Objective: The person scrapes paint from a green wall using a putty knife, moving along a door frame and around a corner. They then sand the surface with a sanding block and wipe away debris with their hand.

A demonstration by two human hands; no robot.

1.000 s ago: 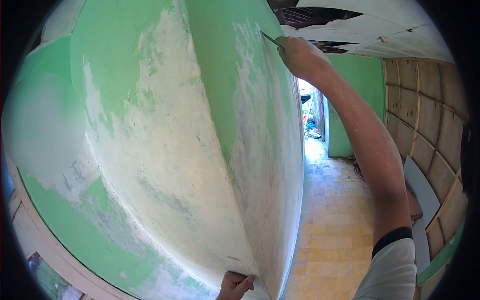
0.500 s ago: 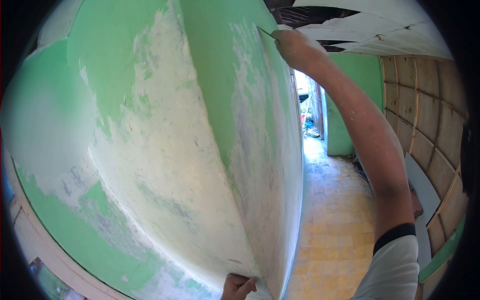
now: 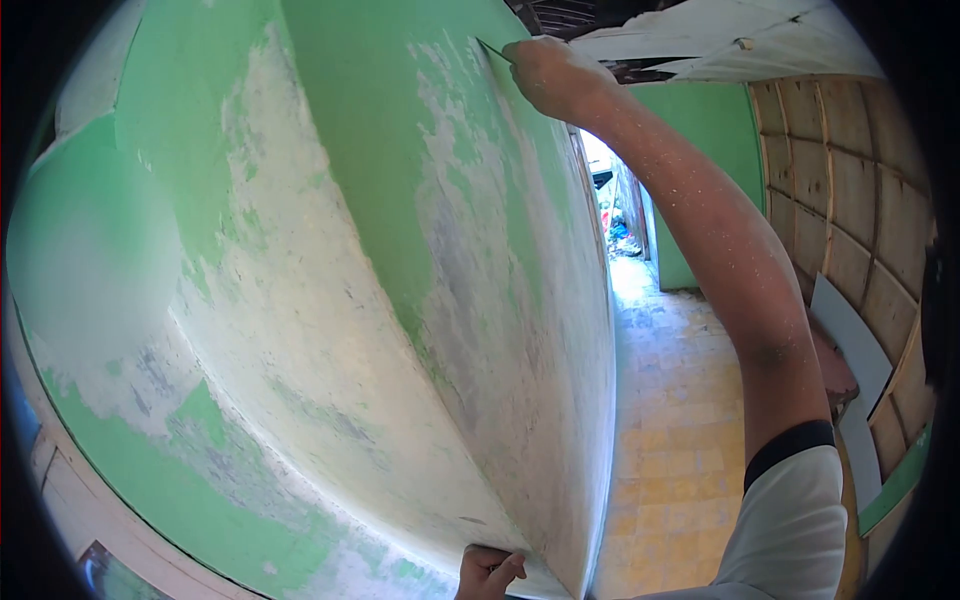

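High on the wall, my right hand (image 3: pixel 545 75) is closed round a thin scraper-like blade (image 3: pixel 492 50), whose tip meets the green paint. Below the blade, the wall face (image 3: pixel 470 240) has green paint with pale, scraped patches. My left hand (image 3: pixel 490 573) is at the bottom, closed by the lower end of the wall's corner edge; what it holds, if anything, is too hidden to name. Pale dust specks dot my right forearm.
A yellow tiled floor (image 3: pixel 665 430) runs to a bright doorway (image 3: pixel 615 200). On the right stand a wooden-framed panel wall (image 3: pixel 850 170) and a leaning grey board (image 3: pixel 850 340). The ceiling (image 3: pixel 700 45) is broken, with dark gaps.
The view has shifted, so the wall edge and my right hand with the blade appear further left and slightly higher. My left hand appears slightly further right. Both hands remain closed.
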